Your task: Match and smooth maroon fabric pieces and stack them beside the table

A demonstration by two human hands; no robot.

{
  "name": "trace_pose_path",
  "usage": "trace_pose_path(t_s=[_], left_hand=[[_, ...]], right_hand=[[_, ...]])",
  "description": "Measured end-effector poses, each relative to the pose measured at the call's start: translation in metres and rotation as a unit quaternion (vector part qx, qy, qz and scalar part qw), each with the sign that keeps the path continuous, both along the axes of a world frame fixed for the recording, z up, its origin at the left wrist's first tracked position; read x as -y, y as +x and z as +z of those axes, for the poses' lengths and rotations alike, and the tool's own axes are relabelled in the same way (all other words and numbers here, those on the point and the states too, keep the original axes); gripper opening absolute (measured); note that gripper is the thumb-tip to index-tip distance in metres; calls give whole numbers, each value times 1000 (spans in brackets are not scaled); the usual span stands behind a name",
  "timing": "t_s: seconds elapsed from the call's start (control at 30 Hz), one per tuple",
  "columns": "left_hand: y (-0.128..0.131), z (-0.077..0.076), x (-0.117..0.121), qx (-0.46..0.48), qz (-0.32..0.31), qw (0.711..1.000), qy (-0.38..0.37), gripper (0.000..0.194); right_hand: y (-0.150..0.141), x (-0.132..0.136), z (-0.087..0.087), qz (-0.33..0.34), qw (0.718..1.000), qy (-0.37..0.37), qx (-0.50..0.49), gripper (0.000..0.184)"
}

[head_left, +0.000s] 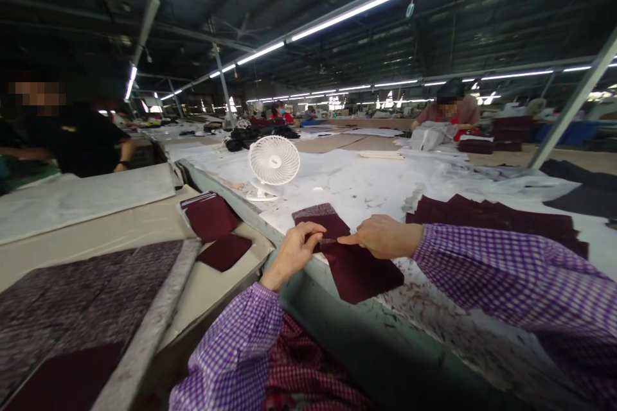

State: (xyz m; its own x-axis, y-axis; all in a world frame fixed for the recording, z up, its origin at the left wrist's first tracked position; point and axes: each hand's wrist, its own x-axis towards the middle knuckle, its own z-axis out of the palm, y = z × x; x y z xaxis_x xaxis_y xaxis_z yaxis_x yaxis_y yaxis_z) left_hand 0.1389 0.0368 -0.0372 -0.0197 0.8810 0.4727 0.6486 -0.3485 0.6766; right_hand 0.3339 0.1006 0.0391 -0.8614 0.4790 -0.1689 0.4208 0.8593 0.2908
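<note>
A maroon fabric piece (361,273) lies across the near edge of the white-covered table, one corner hanging over it. Its upper part shows a speckled grey-maroon patch (315,210), and a narrow speckled strip shows between my hands. My left hand (296,250) pinches the piece at its left edge, thumb and index finger together. From the other side, my right hand (383,236) touches the fabric with a stretched index fingertip. Its other fingers are curled under, and whether they grip anything is hidden.
A white fan (274,160) stands just beyond my hands. Maroon panels (496,221) are stacked at right. On the left table lie a maroon stack (209,215), a loose maroon piece (225,252) and speckled cloth (87,295). Co-workers stand at left and across the table.
</note>
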Motion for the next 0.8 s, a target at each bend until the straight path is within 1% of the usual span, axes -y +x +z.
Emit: trace_pose_path(t_s=[0.07,0.17,0.27,0.4,0.47,0.6,0.67,0.7,0.8], left_hand=[[-1,1,2,-5,8,1000,-6,17],[2,3,4,-57,19,998,7,10],[4,2,5,-97,16,994,38,15],[1,-3,7,-136,-1,988,73,18],[-2,-6,7,-124,-12,989,73,18],[-11,-9,4,-5,-29,999,44,19],[-12,-9,3,29,-27,999,31,18],[-12,-8,3,25,-24,999,27,16],[-8,-5,4,-25,-19,999,25,11]], right_hand=[[0,1,1,2,1000,5,13,62],[0,2,3,2,1000,9,24,61],[-2,4,6,3,999,13,44,64],[-9,8,14,13,995,15,94,66],[-14,10,17,23,994,12,110,66],[-19,12,19,31,992,14,121,68],[-18,11,19,32,992,12,118,70],[-18,10,18,34,993,11,116,70],[-17,6,18,41,993,6,114,68]])
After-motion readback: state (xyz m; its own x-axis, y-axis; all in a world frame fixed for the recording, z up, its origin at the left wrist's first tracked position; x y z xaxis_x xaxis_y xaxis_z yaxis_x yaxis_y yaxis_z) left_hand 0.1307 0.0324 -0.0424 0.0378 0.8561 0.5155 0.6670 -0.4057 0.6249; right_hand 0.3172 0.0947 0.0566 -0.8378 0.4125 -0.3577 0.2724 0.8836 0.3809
